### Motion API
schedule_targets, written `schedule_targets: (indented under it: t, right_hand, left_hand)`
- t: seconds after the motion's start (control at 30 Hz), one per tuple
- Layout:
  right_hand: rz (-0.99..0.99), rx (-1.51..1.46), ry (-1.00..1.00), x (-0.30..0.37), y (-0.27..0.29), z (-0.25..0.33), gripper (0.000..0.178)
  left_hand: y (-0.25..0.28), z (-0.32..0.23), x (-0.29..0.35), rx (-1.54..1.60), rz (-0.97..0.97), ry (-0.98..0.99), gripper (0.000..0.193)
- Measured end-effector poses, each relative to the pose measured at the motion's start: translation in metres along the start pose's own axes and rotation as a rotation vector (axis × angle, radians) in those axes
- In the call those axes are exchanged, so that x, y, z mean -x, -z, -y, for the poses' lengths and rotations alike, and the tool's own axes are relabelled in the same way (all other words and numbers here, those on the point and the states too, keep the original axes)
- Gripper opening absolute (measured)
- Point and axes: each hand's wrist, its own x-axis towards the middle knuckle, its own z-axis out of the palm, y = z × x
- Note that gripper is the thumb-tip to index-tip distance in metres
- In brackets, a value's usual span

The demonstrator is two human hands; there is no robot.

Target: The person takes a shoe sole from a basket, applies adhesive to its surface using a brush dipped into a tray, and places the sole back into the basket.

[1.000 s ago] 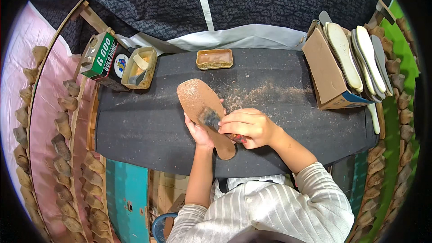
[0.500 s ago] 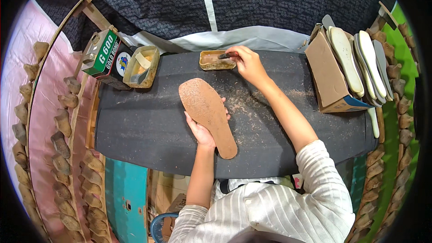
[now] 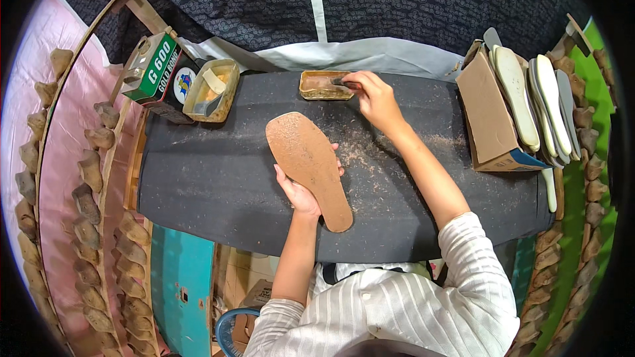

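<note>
My left hand [image 3: 299, 197] is closed round a brown shoe sole [image 3: 304, 155], thumb on the near edge and fingertips showing at its far side. The sole is tilted above the table, broad toe end away from me and narrow heel end towards me. Its upper face looks wet and speckled at the toe. My right hand [image 3: 377, 100] pinches a dark brush-like tool [image 3: 340, 82], whose tip reaches into a small yellowish rectangular tray [image 3: 308, 96] at the table's far side. Its tip is too small to make out.
A green-and-black can [image 3: 155, 79] and a yellowish tub [image 3: 221, 107] with flat scrapers stand at the far left. At the right, a cardboard box [image 3: 488, 125] holds several pale insoles [image 3: 516, 96]. Shoe lasts [image 3: 90, 170] line side racks. Shavings litter the dark tabletop [image 3: 218, 178].
The tool in my right hand has shifted slightly within the tray. The sole stays in my left hand, nearly still. The whole view has turned a little.
</note>
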Motion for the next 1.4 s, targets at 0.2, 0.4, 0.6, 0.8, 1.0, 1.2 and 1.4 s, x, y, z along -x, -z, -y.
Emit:
schedule_targets:
  t: [0.2, 0.4, 0.6, 0.8, 1.0, 1.2, 1.4]
  right_hand:
    - [-0.025, -0.343, -0.016, 0.019, 0.029, 0.072, 0.040]
    - [0.080, -0.294, 0.276, 0.024, 0.029, 0.093, 0.037]
    - [0.146, -0.372, 0.296, 0.038, 0.043, 0.106, 0.036]
    - [0.061, -0.329, 0.264, 0.037, 0.042, 0.109, 0.031]
    - [0.172, -0.327, 0.326, 0.041, 0.038, 0.107, 0.032]
    - [0.203, -0.445, 0.306, 0.045, 0.047, 0.103, 0.038]
    - [0.223, -0.362, 0.337, 0.048, 0.040, 0.103, 0.039]
  left_hand:
    - [0.005, 0.001, 0.001, -0.005, 0.047, 0.023, 0.084]
    - [0.004, 0.006, 0.003, 0.068, -0.022, -0.001, 0.080]
    - [-0.001, 0.000, 0.002, 0.021, -0.092, -0.074, 0.075]
    - [0.003, 0.000, 0.004, 0.190, 0.245, -0.067, 0.072]
    - [-0.014, -0.001, 0.004, 0.116, -0.270, -0.158, 0.074]
    - [-0.011, -0.006, 0.003, -0.070, 0.066, -0.106, 0.075]
    - [-0.028, -0.005, 0.006, 0.139, -0.255, -0.139, 0.077]
